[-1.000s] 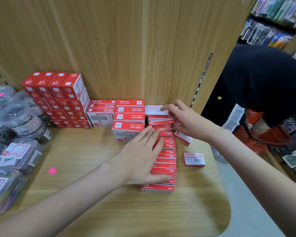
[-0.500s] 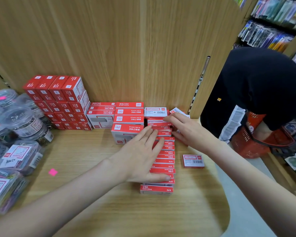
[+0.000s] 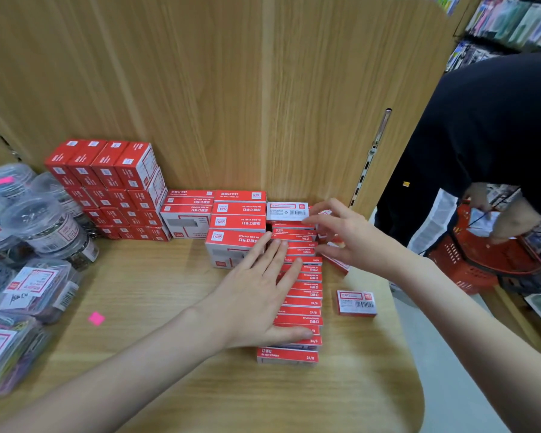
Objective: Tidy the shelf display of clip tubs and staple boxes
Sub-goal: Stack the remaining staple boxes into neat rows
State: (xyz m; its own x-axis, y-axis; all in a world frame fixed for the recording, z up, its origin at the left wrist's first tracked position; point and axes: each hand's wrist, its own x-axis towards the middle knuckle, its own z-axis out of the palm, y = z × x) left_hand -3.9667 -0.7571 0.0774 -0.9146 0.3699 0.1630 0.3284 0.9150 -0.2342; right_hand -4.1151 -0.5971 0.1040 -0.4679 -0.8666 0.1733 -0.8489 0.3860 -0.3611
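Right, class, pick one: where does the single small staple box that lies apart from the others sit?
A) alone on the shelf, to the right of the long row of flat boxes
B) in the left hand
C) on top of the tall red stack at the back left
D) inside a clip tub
A: the lone staple box lies label up on the bare shelf, right of the row of flat boxes and clear of both hands.

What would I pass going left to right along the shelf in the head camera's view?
Clear clip tubs → tall stack of small red boxes → pink sticker → larger red-and-white staple boxes → row of flat staple boxes → lone staple box → red basket.
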